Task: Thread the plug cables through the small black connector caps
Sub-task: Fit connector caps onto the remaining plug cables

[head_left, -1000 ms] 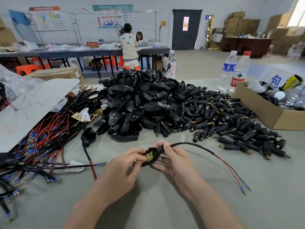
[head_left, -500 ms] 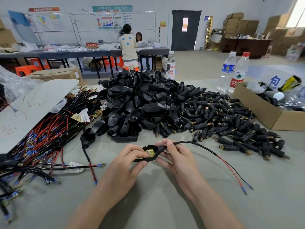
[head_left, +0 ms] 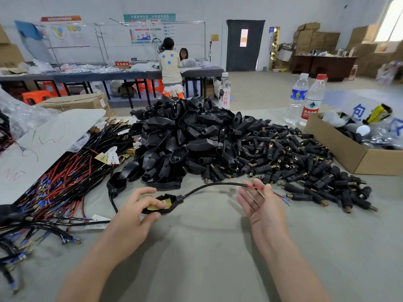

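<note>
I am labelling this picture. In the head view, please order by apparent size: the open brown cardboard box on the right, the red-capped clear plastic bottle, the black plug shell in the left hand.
1. Open brown cardboard box, cut off by the frame.
2. Red-capped clear plastic bottle.
3. Black plug shell, though it is nearest the camera, so its true size is smaller than it looks.

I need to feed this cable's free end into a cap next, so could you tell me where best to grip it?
Pinch the cable where its black sheath ends and the red and black wires emerge. Come from the right with the right hand, which lies open beside that spot. The sheath looks stiffer than the thin wires, so it should steer their tips better.
</note>
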`<act>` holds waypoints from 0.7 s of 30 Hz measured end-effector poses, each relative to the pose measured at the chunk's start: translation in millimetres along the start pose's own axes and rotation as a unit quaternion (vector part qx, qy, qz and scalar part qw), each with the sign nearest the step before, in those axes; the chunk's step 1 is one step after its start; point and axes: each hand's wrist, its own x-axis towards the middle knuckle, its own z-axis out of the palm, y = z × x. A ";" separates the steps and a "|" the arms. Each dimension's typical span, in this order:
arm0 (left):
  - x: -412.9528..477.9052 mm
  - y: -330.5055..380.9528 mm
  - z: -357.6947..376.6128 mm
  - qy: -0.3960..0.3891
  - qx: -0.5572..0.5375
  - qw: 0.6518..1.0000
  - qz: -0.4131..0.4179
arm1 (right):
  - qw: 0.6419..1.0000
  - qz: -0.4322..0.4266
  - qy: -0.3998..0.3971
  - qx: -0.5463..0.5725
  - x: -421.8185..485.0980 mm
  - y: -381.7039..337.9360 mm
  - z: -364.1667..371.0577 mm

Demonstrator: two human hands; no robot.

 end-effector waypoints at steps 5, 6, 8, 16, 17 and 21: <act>0.7 -12.1 -4.5 -0.026 0.008 1.000 -0.014 | 0.997 -0.052 0.023 -0.061 2.6 3.4 -2.9; 1.1 -12.8 -5.2 -0.028 0.007 0.999 -0.015 | 0.995 -0.068 0.025 -0.068 3.2 3.3 -2.7; 1.2 -14.0 -5.6 -0.029 0.003 0.999 -0.017 | 0.990 -0.103 0.033 -0.087 4.1 1.8 -2.3; 1.9 -15.8 -5.1 -0.025 -0.016 0.999 -0.039 | 0.985 -0.139 0.045 -0.088 4.8 1.7 -3.3; 2.1 -15.7 -4.9 -0.028 -0.017 0.999 -0.040 | 0.985 -0.141 0.047 -0.087 5.1 1.7 -3.5; 2.6 -17.5 -4.7 -0.030 -0.012 0.999 -0.042 | 0.983 -0.144 0.053 -0.098 6.3 1.9 -2.2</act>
